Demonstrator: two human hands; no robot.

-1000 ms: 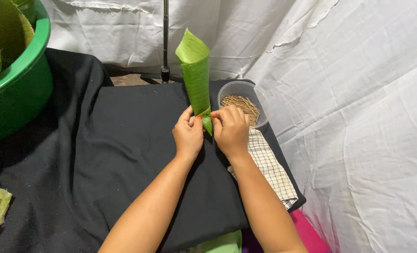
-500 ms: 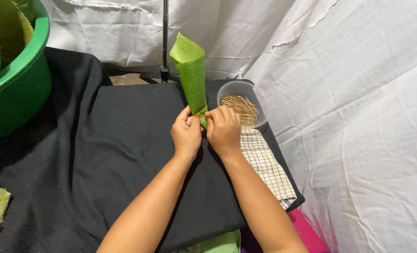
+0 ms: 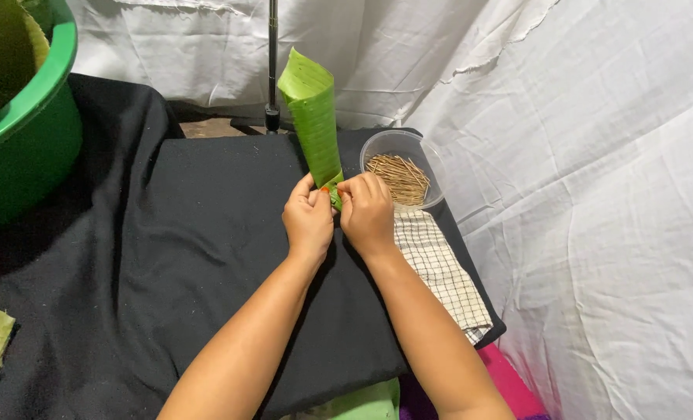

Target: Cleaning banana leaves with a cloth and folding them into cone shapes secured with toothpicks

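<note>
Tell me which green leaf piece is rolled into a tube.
The bright green rolled banana-leaf tube, pinched at its base by both hands; the leaves in the green plastic tub aren't.

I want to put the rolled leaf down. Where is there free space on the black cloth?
The black cloth is bare left of the left hand, toward the green tub. It is crowded right of the right hand: the clear bowl of sticks and checked cloth lie there. Both hands hold the rolled leaf.

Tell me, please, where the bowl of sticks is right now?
In the head view, the bowl of sticks sits at the black table's far right edge, just beyond the right hand and above the checked cloth.
</note>
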